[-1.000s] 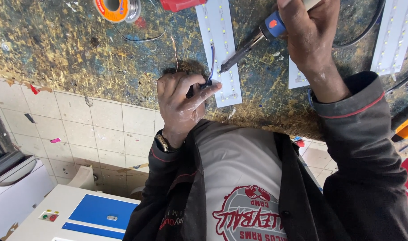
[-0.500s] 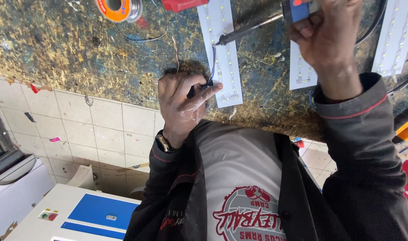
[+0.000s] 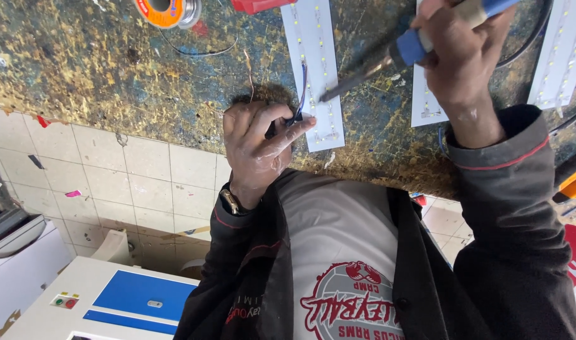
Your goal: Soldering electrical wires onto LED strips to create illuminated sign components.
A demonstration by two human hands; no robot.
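Note:
My left hand [image 3: 259, 148] rests at the bench's near edge and pinches thin blue and dark wires [image 3: 300, 104] against the lower end of a white LED strip board [image 3: 319, 56]. My right hand [image 3: 461, 56] grips a soldering iron by its blue handle [image 3: 414, 47]. The iron's dark metal tip [image 3: 338, 88] slants down to the strip, just above my left fingertips. A watch shows on my left wrist.
A spool of solder [image 3: 165, 9] and a red object [image 3: 256, 5] lie at the bench's far side. More white LED strips [image 3: 562, 50] lie to the right, with an orange tool [image 3: 574, 179] by my right sleeve. Below are tiled floor [image 3: 143, 170] and a white cabinet with blue panel [image 3: 130, 296].
The iron's tip lifted off the strip half a second ago and has come back down beside my left fingers. My right hand shifted right and up. My left hand stayed put.

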